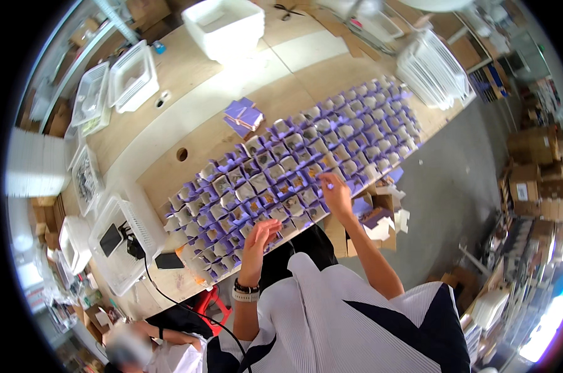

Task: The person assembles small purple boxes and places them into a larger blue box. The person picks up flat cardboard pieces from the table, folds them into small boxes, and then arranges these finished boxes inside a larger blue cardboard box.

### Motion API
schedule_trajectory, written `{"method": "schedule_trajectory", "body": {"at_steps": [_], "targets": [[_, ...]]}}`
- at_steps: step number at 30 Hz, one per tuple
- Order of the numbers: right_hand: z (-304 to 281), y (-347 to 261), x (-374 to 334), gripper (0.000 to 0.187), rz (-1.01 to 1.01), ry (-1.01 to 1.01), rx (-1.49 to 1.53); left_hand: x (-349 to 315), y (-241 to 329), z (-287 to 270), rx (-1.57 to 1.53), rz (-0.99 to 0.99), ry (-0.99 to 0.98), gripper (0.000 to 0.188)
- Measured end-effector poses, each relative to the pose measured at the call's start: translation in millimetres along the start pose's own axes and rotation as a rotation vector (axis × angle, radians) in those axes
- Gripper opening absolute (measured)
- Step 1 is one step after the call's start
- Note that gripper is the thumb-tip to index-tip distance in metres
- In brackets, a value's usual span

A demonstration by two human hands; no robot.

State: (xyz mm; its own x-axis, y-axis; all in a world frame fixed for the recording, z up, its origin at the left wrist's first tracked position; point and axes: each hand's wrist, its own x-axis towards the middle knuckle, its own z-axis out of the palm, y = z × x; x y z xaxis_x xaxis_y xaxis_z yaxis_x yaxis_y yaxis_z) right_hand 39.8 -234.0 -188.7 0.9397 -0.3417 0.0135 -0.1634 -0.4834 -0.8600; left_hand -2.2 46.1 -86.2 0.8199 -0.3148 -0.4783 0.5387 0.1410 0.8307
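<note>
Rows of small open purple boxes (288, 165) with grey-white insides stand packed together along the near side of the table. Some of them hold small orange-brown pieces (296, 182). Over the front row, my left hand (261, 241) hovers with its fingers stretched and slightly curved, and nothing shows in it. Farther right, my right hand (335, 194) reaches over the boxes with thumb and fingertips drawn together. Whatever is between those fingertips is too small to make out.
Flat purple boxes (244, 116) lie behind the rows. White baskets stand stacked (432, 69) at the right end, and a white tub stack (224, 28) at the back. A clear bin (116, 239) and a black cable (188, 309) are left. A cardboard box (381, 233) sits below the edge. Another person (169, 348) is lower left.
</note>
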Motion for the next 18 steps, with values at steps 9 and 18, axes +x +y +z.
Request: {"method": "schedule_trajectory", "body": {"at_steps": [9,18], "targets": [[182,-64,192,0.054,-0.190,-0.106,-0.364,-32,7,5,-0.044,0.121,0.222,0.031],[187,-68,205,0.063,-0.190,-0.181,-0.393,-29,14,18,0.017,0.211,0.237,0.027]]}}
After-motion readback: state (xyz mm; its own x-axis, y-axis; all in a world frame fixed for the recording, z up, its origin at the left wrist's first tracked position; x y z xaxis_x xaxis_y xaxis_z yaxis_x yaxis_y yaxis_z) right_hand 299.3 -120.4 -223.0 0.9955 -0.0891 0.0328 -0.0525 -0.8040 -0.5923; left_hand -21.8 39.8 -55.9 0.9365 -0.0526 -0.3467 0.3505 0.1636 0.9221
